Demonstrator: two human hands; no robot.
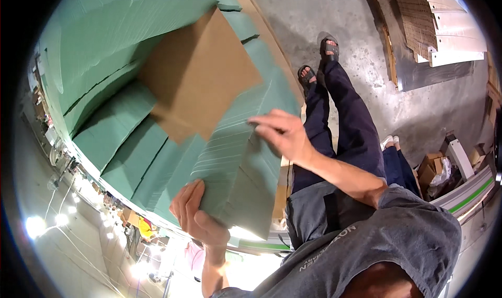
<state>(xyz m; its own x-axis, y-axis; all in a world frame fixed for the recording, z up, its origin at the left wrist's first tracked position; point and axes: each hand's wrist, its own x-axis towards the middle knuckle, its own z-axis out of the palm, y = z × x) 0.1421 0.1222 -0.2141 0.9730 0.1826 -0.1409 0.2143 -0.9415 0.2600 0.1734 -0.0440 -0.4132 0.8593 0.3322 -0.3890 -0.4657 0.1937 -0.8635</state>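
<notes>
A thick block of stacked green sheets (232,146), with thin pale lines between its layers, stands tilted in front of me. My left hand (198,211) grips its lower left end, fingers wrapped round the edge and thumb against the side. Higher up on the block's right, my right hand (282,133) has its fingers drawn together in a pinch at the upper edge. Whatever lies between those fingertips is too small to make out. Behind the block is a bare brown board (201,70), ringed by more green stacks (115,125).
Taller green stacks (104,36) rise at the far left. A concrete floor (293,26) lies beyond. White panels (455,26) are stacked at the upper right, with cardboard boxes (431,167) lower down. Another person's shoes (389,141) show behind me. Bright lamps (36,226) glow at lower left.
</notes>
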